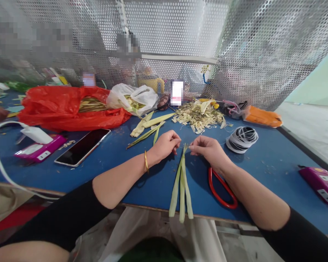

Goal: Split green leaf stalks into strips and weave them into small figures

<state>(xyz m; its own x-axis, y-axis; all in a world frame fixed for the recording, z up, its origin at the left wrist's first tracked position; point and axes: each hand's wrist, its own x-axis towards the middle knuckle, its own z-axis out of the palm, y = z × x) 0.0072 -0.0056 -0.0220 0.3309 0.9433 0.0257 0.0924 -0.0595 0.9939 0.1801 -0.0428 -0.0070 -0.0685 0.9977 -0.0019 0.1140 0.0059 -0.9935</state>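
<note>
Head view: gathered leaf-strip tips between two hands

Long axis running near edge to far, the leaf strips (pixel 182 185) overhung the worktop's (pixel 150 187) near edge. The right hand (pixel 207 149) was nearer their tips than the left hand (pixel 166 146); both pinched, apparently on fine thread (pixel 185 146).

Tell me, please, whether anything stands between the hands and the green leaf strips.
Nothing visible does: the left hand and the right hand flank the top of the green leaf strips. The red handle lies off to the right.
</note>
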